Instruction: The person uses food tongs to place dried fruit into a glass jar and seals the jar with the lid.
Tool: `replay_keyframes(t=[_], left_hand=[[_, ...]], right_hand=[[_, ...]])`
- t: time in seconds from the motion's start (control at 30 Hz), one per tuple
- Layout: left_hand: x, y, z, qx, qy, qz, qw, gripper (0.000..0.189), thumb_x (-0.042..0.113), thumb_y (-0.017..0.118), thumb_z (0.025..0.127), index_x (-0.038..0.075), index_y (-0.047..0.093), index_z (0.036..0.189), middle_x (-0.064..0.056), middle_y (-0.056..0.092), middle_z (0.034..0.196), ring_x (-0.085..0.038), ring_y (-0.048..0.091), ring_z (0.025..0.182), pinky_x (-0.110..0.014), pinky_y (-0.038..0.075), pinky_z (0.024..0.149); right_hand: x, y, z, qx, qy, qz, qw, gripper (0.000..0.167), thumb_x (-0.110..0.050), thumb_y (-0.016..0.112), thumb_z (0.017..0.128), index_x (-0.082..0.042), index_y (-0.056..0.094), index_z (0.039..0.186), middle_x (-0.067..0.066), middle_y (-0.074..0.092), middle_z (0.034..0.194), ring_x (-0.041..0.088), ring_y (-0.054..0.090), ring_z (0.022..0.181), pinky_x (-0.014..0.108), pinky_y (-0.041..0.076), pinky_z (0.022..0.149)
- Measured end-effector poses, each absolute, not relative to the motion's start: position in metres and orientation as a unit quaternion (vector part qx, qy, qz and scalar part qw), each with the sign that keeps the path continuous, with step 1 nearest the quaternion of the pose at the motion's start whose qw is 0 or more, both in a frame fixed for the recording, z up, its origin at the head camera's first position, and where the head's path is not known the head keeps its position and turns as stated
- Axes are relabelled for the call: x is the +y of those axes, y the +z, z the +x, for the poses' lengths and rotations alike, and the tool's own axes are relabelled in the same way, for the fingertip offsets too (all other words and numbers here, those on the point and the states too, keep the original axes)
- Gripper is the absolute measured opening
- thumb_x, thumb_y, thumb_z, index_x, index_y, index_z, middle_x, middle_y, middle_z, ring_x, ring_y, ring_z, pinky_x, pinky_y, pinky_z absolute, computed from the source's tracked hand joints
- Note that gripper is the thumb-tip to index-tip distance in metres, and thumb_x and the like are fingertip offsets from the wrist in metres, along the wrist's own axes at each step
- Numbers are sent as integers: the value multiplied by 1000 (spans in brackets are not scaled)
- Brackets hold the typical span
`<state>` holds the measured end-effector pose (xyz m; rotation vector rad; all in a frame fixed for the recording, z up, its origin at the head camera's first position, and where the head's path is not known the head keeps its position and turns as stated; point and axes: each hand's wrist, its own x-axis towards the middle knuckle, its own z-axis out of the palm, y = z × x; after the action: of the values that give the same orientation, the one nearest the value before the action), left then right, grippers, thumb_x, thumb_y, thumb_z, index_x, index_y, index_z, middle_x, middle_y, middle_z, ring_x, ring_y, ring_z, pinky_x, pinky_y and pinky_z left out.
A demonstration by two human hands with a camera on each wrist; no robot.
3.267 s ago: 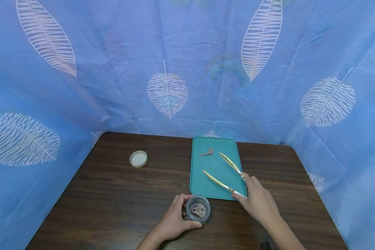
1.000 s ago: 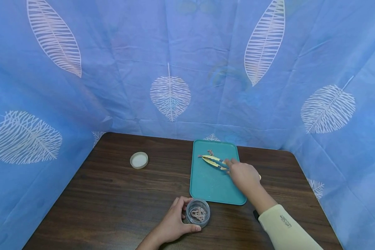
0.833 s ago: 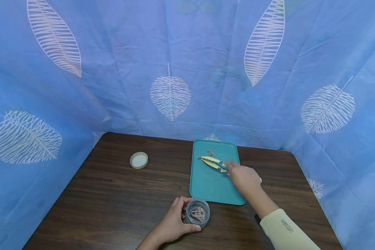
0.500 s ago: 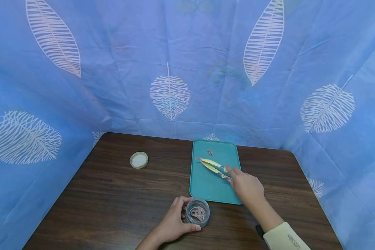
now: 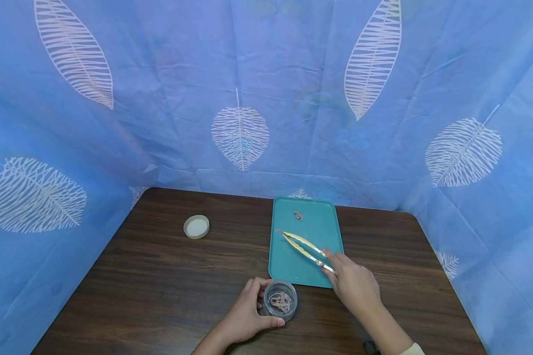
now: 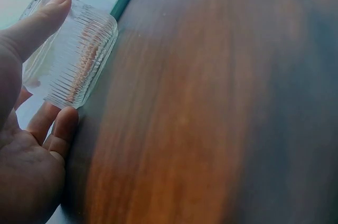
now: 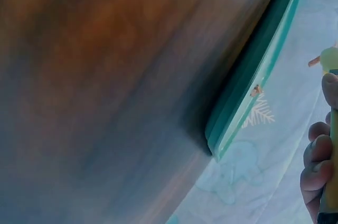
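My right hand (image 5: 355, 285) grips a pair of gold tongs (image 5: 305, 247), held over the teal tray (image 5: 308, 276). A thin pinkish strip (image 5: 278, 230) sticks out from the tongs' nearly closed tips; it also shows at the tips in the right wrist view as a brownish strip (image 7: 314, 61). Another small curled strip (image 5: 298, 215) lies on the tray's far part. My left hand (image 5: 247, 314) holds a clear ribbed jar (image 5: 294, 309) on the table, thumb on the near side and fingers behind. Several pinkish strips (image 5: 281, 301) lie inside the uncovered jar.
A round lid (image 5: 197, 227) with a white inside lies on the brown wooden table (image 5: 160, 286), left of the tray. Behind and beside the table hangs a blue cloth (image 5: 293, 138) with white leaf prints.
The tongs, wide apart earlier, came together near the far strips. Since then my right hand has drawn them back towards me with a strip at the tips. The left hand keeps its place.
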<state>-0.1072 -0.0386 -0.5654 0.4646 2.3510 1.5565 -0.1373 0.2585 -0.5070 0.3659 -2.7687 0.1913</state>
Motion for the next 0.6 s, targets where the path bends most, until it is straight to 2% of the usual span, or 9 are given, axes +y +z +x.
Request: replay_keyframes(t=[0.2,0.43,0.6], left_hand=[[-39,-567,-108,818,533,159,146,84,39,97,83,21,50,150,-3,54,130,-8,50,104,-22,47,86],[-39,-569,-109,818,533,157,150,84,42,96,83,22,49,150,-3,53,132,-10,50,104,-23,47,86],[-39,-569,-110,818,532,159,150,85,41,96,83,20,49,151,-4,53,130,-9,50,105,-23,47,87]], right_hand=[[255,-506,-114,-970,82,126,191,59,-29,91,89,-20,71,144,3,79,102,-1,35,48,19,34,46],[248,-505,-83,-966,120,112,199,63,-23,96,82,-19,73,140,3,81,104,-5,45,50,17,36,46],[242,-504,-61,-971,151,74,171,61,-24,97,81,-20,75,138,-4,75,95,-7,36,52,19,35,47]])
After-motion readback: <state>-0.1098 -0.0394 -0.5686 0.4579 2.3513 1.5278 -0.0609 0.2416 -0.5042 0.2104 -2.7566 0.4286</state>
